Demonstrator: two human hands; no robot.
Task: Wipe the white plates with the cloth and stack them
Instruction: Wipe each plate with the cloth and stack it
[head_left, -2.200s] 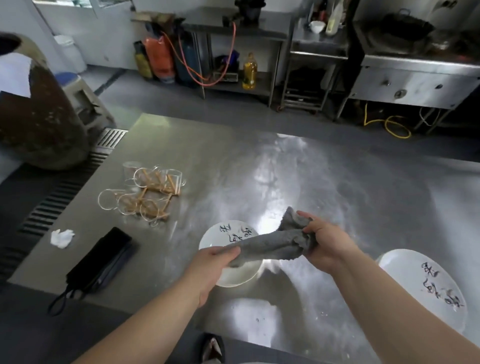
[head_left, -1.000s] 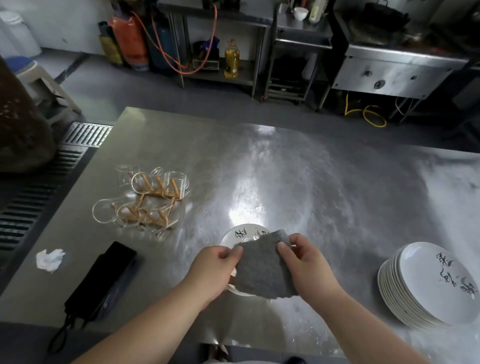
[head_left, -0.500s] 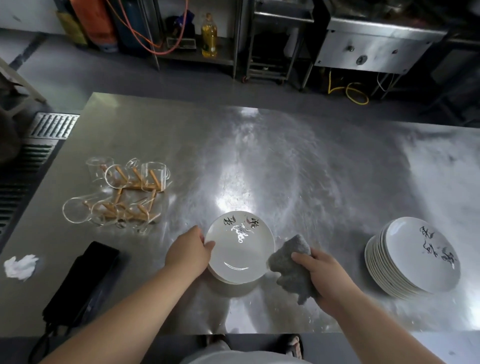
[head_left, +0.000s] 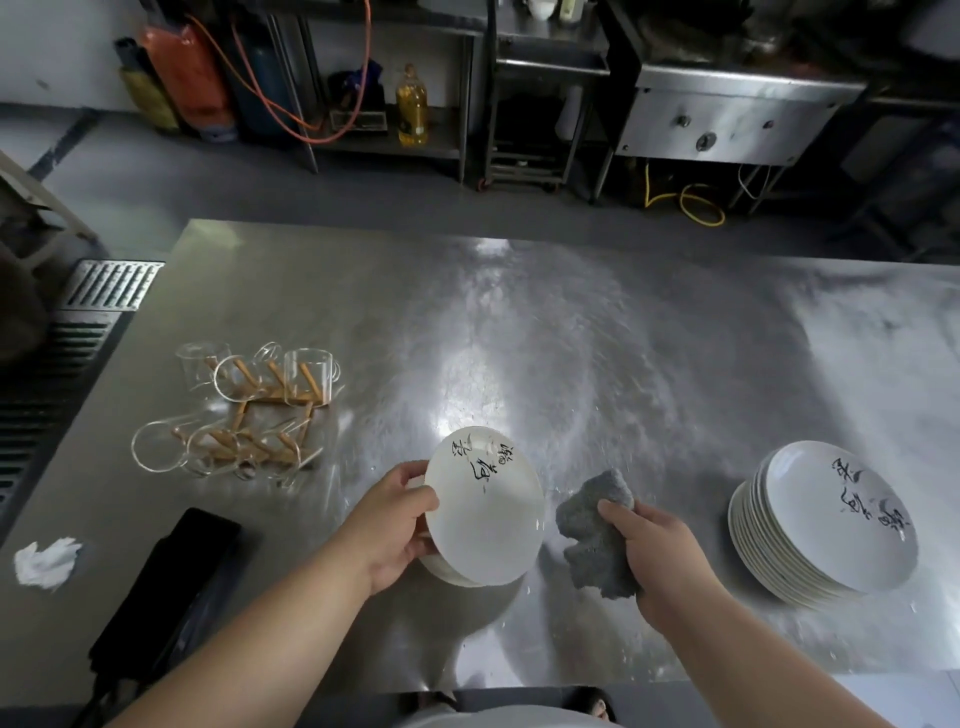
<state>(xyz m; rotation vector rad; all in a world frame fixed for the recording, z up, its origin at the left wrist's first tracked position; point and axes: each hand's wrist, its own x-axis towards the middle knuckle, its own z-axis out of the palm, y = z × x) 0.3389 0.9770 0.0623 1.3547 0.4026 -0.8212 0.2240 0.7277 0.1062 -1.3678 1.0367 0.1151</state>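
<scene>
Head view: the left hand (head_left: 397, 525) grips a round white ceramic plate with black brush lettering (head_left: 485, 514) by its left rim, fingers curled behind and thumb on the face. The plate is tilted up toward the camera, just above the brushed steel bench (head_left: 571, 338). Directly under that plate lies a low pile of similar white plates (head_left: 447, 571), only their edges showing, so I cannot count them.

Just right of the held plate, the right hand (head_left: 662, 551) is closed around a bunched grey cloth (head_left: 592, 530). The cloth is near the plate's right rim but apart from it. Well to the right of the held plate stands a tall, slightly leaning stack of the same lettered white plates (head_left: 831, 525).

Left of the held plate and farther back is a set of clear glass cups on a wooden peg rack (head_left: 249, 410). Left and nearer lies a long black pouch (head_left: 171, 571), with a crumpled white tissue (head_left: 47, 561) beyond it at the bench edge.

As to progress, the wiping of this plate looks about to start, since cloth and plate do not touch. Which pile holds the wiped plates cannot be read from the surfaces. If the tall stack is the finished one, most of the job is done and only the held plate and the few beneath it remain. If not, nearly all of it lies ahead.
</scene>
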